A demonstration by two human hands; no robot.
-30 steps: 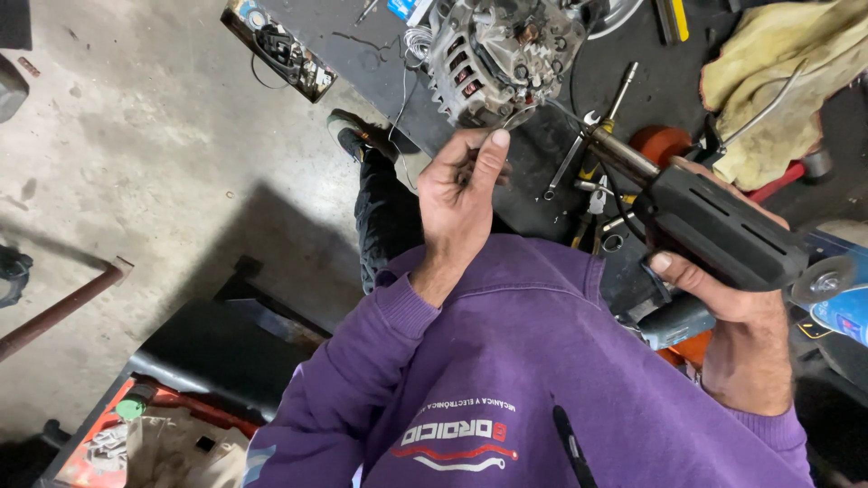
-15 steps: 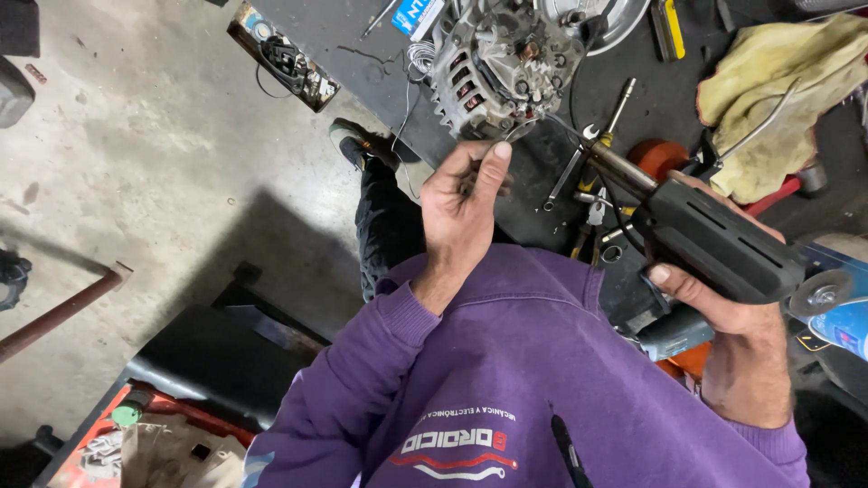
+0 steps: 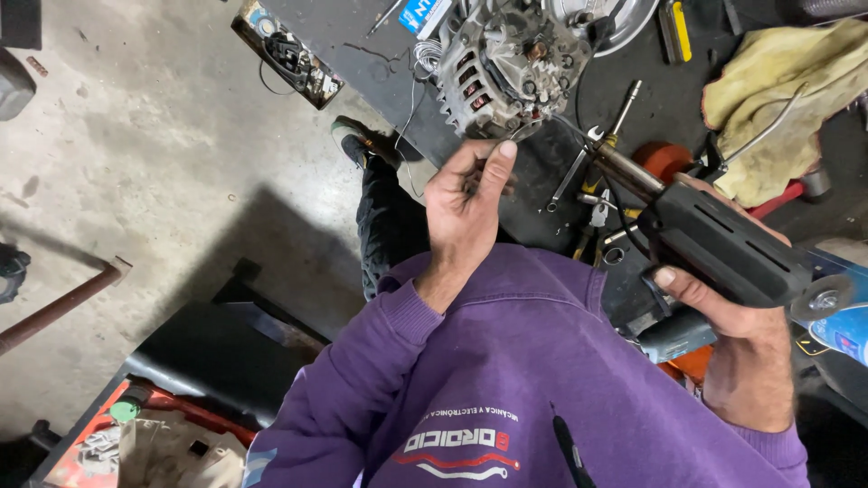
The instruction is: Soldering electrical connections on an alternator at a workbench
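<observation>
The fingers [image 3: 495,161] of the left hand [image 3: 463,206] are curled together, thumb and forefinger pinched on something thin and pale that is too small to make out, possibly a strand of wire; the hand is raised in front of the chest with its back toward the camera, just below the alternator [image 3: 508,65]. The right hand [image 3: 723,312] is wrapped tight around the grip of a black soldering gun [image 3: 714,239], thumb lying along the near side, and the gun's metal barrel points up and left toward the alternator, its tip close to the left forefinger. The alternator, a ribbed silver housing with copper windings showing through the slots, sits on the dark desk [image 3: 362,27] at the top of the view. Between the two hands, on the desk, lie a small open-ended wrench [image 3: 575,164] and a few loose metal bits. To the right of the gun's barrel there is an orange round object [image 3: 665,158], and beyond it a crumpled yellow cloth [image 3: 778,99]. A purple sweatshirt [image 3: 506,380] fills the lower middle of the view. To the left is a stained concrete floor [image 3: 136,163], where one shoe [image 3: 357,140] shows beside the desk's edge.
</observation>
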